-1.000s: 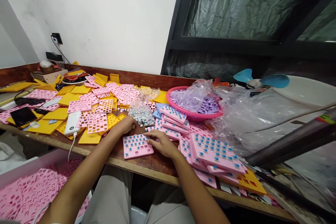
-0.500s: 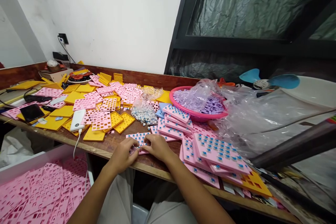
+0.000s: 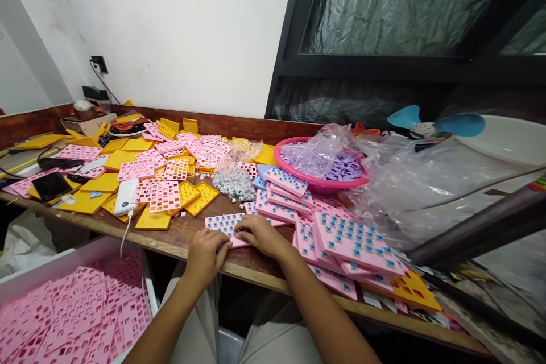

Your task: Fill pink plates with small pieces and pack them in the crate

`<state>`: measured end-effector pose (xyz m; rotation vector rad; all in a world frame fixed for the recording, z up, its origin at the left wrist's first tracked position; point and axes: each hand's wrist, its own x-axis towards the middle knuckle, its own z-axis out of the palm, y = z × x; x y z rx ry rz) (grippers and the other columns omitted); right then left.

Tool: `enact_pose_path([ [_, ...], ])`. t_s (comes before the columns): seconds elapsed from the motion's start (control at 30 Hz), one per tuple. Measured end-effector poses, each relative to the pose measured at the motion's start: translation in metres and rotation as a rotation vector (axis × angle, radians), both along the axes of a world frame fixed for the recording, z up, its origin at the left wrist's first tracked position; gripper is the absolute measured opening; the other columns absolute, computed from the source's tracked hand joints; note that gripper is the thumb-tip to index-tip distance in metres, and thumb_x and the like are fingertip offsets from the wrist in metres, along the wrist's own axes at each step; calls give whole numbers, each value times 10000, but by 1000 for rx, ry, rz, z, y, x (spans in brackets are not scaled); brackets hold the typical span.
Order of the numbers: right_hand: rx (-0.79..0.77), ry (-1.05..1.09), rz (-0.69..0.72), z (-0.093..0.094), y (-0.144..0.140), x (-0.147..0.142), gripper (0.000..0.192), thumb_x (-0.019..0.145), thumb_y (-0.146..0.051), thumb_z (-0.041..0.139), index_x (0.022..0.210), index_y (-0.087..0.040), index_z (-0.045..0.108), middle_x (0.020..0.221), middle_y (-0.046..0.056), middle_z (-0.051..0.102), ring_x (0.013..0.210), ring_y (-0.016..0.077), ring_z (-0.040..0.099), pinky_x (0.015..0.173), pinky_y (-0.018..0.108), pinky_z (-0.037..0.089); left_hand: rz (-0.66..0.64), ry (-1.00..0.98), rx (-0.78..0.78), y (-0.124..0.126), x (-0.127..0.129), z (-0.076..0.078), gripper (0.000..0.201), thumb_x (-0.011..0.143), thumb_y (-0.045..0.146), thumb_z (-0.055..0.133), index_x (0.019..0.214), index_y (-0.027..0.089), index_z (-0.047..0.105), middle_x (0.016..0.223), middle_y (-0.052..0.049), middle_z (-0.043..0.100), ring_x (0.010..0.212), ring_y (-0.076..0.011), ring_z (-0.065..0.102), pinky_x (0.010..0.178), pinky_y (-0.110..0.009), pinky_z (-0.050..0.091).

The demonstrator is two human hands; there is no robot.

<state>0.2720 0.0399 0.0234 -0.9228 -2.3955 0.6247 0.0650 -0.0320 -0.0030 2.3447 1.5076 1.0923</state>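
Note:
A pink keyboard plate (image 3: 222, 222) set with rows of blue-topped key switches lies flat near the table's front edge. My left hand (image 3: 208, 251) holds its front left edge, fingers bent over it and the thumb close beside them. Over the plate's right part, my right hand (image 3: 261, 235) has its thumb and fingertips drawn together among the switches. What lies between those fingertips is too small to make out. Just behind the plate is a clear bag of loose key switches (image 3: 234, 183), a few of them spilled beside it.
Stacks of pink plates with switches (image 3: 354, 242) stand to the right. Behind them is a pink basket (image 3: 322, 181) of purple pieces. Yellow cases (image 3: 153, 219), bare pink plates and a white power bank (image 3: 126, 198) cover the left. A white bin (image 3: 81, 250) of pink plates stands below.
My left hand has drawn back slightly toward the front edge, uncovering more switches. My right hand stays over the plate, its fingertips shifted a little. The camera view has shifted slightly.

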Motion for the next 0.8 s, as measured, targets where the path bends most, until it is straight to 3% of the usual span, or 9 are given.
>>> enact_pose_path([
  [0.17,-10,38,-46,-3,-1,-3,73,845,-153,710,888,-190,757,876,39,741,825,175,653,796,281,451,6,-77,-59,2,0,-2,178,955,296,582,931,233,747,938,-63,710,918,-223,608,825,-356,461],
  [0.4,18,40,-130,-9,-5,-7,40,842,-153,739,840,-183,764,829,31,701,801,161,632,742,257,447,73,59,30,-4,1,-3,181,962,264,573,965,246,753,951,-55,735,921,-233,590,831,-391,405],
  [0.6,319,-179,-158,-22,-27,-7,197,995,-182,529,1046,-180,720,941,75,665,937,202,569,834,314,450,135,69,53,-10,5,-4,192,989,258,538,1003,255,729,950,-34,741,907,-229,577,816,-390,367],
  [0.7,435,-341,-127,-17,-41,-9,254,1015,-179,459,1171,-134,654,1021,109,650,962,223,538,865,348,445,133,153,53,-9,6,0,194,995,270,523,1014,243,713,998,-42,732,938,-236,580,832,-391,362],
  [0.8,484,-527,-88,-4,-51,-14,241,996,-196,468,1124,-100,648,1039,132,633,936,238,522,839,377,435,105,283,29,-6,5,8,209,999,243,494,999,217,701,984,-61,721,932,-247,588,823,-390,359],
])
